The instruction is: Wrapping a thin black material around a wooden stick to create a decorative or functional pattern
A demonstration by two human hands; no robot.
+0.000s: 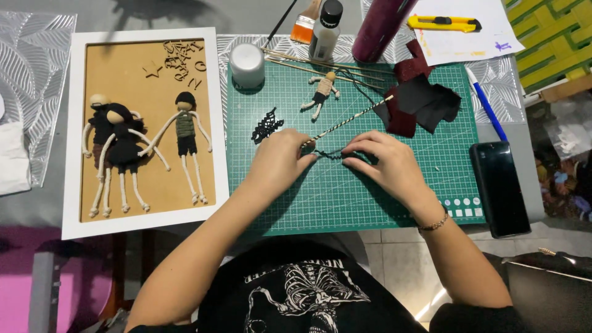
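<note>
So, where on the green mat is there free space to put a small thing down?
Bare mat lies below both hands, toward its near edge, and right of the right hand, before the phone. The far edge is crowded: white cup, small doll, sticks, dark fabric scraps.

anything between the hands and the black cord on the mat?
Nothing visible. The left hand and right hand both pinch the black cord over the green cutting mat. The striped stick runs up from the left fingertips; the fabric scraps lie clear beyond.
</note>
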